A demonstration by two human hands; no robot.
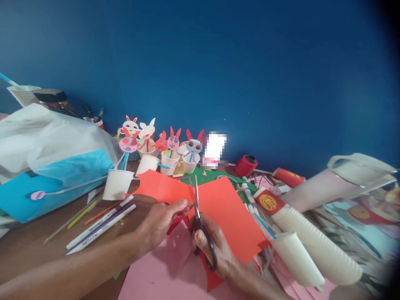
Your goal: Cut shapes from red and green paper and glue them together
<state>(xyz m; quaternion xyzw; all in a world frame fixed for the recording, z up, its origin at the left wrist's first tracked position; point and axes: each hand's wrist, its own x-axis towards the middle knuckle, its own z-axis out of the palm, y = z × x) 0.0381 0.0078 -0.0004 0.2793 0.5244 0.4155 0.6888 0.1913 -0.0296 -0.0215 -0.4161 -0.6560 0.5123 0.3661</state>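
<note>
In the middle of the head view my right hand [215, 246] is closed around the black handles of a pair of scissors [197, 210], whose blades point up and away from me. My left hand [164, 221] pinches a piece of orange paper [167, 186] just left of the blades. Another part of orange paper [231, 212] lies to the right, partly behind my right hand. Whether both parts are one sheet I cannot tell. Pink paper [156, 271] lies on the table beneath my hands.
Several white paper cups [118, 185] with animal-face paper puppets [128, 144] stand at the back. Markers [100, 229] lie on the left. To the right are a long stack of paper cups [315, 237], a pitcher [325, 185] and a red roll [246, 166]. A blue wall rises behind.
</note>
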